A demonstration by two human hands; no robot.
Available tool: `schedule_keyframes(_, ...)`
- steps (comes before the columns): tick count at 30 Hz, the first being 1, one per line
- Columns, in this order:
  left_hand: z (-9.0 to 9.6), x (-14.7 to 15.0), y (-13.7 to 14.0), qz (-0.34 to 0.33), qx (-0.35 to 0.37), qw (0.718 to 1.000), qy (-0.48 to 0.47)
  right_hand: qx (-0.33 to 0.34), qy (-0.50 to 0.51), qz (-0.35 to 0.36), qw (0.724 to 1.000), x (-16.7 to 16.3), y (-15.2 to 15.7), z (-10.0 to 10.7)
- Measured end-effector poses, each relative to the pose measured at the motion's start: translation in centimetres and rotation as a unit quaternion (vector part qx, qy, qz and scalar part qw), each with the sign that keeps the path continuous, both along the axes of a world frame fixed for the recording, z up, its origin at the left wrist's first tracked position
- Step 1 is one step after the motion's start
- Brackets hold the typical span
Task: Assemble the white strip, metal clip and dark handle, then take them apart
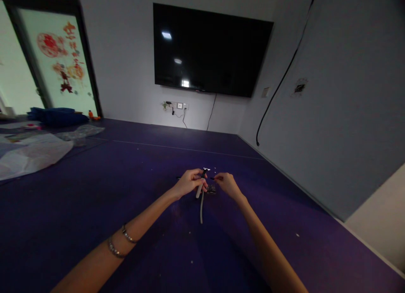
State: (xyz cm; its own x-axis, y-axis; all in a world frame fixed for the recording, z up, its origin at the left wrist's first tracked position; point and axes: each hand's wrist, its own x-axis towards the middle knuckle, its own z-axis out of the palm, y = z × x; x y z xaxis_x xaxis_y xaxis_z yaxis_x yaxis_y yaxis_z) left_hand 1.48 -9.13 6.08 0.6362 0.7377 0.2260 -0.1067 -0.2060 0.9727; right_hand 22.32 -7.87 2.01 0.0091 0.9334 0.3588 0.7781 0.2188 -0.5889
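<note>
My left hand (189, 181) is closed around a slim tool with a pale grey handle (199, 191) and a dark upper part (204, 173); its exact kind is too small to make out. My right hand (227, 183), just to the right, pinches a small dark piece (213, 178) between thumb and fingertips, apart from the tool. Below the hands a thin pale strip or tube (201, 208) lies on the purple surface (152, 234). Between the hands sits a small clear packet (211, 189) with something dark in it. Several tiny white bits lie beyond the fingertips.
At the left are plastic sheets (38, 158), a crumpled clear bag (80, 132) and a dark blue cloth bundle (58, 116). A black television (211, 48) hangs on the wall ahead, sockets (179, 106) beneath it. A black cable (281, 80) hangs at the right.
</note>
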Motion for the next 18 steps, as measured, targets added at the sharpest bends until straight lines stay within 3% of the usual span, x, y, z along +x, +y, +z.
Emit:
schedule_keyframes(8, -0.3, 0.0, 0.2, 0.016, -0.007, 1.000, 0.008, -0.050, 0.094, -0.016, 0.994, -0.3, -0.2, 1.5)
schedule_keyframes(18, -0.8, 0.0, 0.6, 0.026, -0.005, 1.000, 0.006, -0.050, 0.138, -0.027, 0.989, 0.1, -0.1, 1.9)
